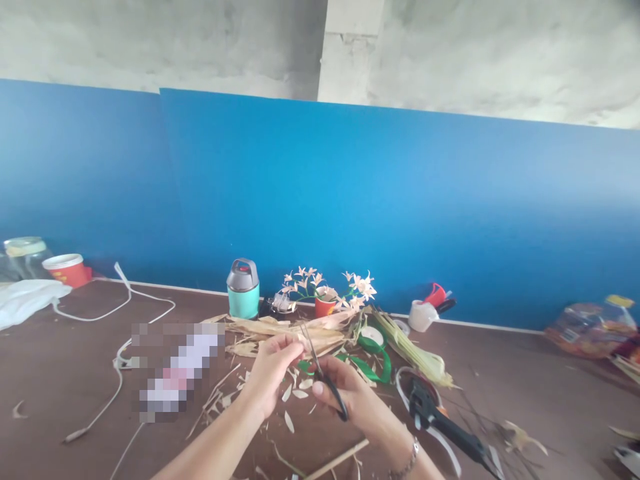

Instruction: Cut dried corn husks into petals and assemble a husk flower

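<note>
My right hand (353,397) grips black-handled scissors (333,393), its fingers in the loops and the narrow blades pointing up and away. Just left of the blades, my left hand (273,373) pinches a small pale piece of husk (303,343), mostly hidden by the fingertips. Below the hands, several cut petal-shaped pieces (289,421) are scattered on the brown table (200,460). Behind them lies a pile of dried husks (260,327). Pale husk flowers (363,287) on green stems stand around a red paper cup (325,307).
A black glue gun (450,430) lies right, beside green tape (384,367) and a green-yellow husk bundle (415,350). A teal flask (243,300) stands behind. White cables (120,380) run across the left. A white cup (421,315) stands near the blue partition (310,187).
</note>
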A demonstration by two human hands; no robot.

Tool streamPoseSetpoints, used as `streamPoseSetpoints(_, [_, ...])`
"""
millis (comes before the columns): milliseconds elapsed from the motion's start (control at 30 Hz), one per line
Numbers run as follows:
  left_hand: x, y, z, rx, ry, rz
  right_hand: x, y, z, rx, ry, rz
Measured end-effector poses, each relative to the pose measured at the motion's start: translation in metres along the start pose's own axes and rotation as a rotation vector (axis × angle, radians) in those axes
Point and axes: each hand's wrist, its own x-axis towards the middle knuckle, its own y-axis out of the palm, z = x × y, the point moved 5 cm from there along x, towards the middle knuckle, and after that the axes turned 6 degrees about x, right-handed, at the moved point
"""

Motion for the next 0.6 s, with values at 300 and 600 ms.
streamPoseSetpoints(300, [-0.0007,-0.0010,-0.0014,-0.036,0.006,-0.014,0.0007,0.0012,0.0015,0.020,-0.008,-0.002])
streamPoseSetpoints(600, [-0.0019,-0.0007,-0.0001,-0.034,-0.003,-0.019,0.0002,0.0021,0.0026,0.030,-0.025,-0.016])
